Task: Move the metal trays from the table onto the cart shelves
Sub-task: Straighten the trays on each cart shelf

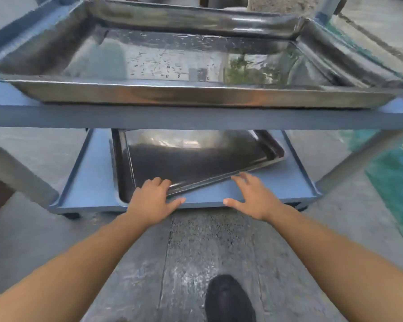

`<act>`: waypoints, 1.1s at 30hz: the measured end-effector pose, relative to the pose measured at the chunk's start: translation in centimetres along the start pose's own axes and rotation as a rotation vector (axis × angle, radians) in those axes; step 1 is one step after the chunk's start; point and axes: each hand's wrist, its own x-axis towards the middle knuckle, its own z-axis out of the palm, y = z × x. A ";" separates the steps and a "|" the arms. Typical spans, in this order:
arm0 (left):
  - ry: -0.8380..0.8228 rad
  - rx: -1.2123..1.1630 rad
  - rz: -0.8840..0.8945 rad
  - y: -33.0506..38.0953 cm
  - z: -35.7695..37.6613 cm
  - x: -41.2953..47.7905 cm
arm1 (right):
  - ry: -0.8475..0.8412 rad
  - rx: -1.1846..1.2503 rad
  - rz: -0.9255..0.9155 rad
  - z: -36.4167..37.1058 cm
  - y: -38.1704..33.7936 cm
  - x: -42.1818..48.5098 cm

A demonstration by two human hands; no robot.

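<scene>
A large shiny metal tray (196,94) sits on the top shelf of a blue-grey cart (196,117). A second, darker metal tray (191,161) lies skewed on the bottom shelf (91,182), its near edge running diagonally. My left hand (151,201) rests on the tray's near left rim, fingers bent over the edge and thumb spread on the shelf. My right hand (249,196) lies flat beside the near edge further right, fingertips touching the rim, thumb out.
Grey cart legs (16,177) slant down at left and right. A concrete floor (196,252) spreads below, with my black shoe (228,298) near the bottom. A green patch (396,177) covers the floor at right.
</scene>
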 end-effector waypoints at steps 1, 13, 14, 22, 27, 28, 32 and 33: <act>-0.004 0.003 -0.023 -0.4 0.9 0.7 | 0.011 0.001 -0.002 0.3 0.6 0.9; -0.158 -0.063 -0.254 -1.8 5.5 5.4 | -0.087 -0.147 -0.040 0.9 5.2 11.0; -0.168 -0.047 -0.254 -1.8 5.6 5.6 | -0.108 -0.145 -0.026 0.9 5.3 11.5; -0.144 0.032 -0.234 -2.0 6.3 5.7 | -0.196 -0.186 0.057 1.7 5.3 12.4; -0.163 0.032 -0.205 -3.1 5.9 6.3 | -0.173 -0.196 0.091 2.1 4.5 11.9; -0.166 0.037 -0.193 -3.5 5.9 6.5 | -0.157 -0.197 0.102 2.4 4.4 11.7; -0.163 0.068 -0.131 -5.2 5.1 7.7 | -0.108 -0.180 0.163 3.7 3.3 11.1; -0.169 0.074 -0.121 -5.6 5.0 8.0 | -0.096 -0.175 0.176 3.9 2.9 11.0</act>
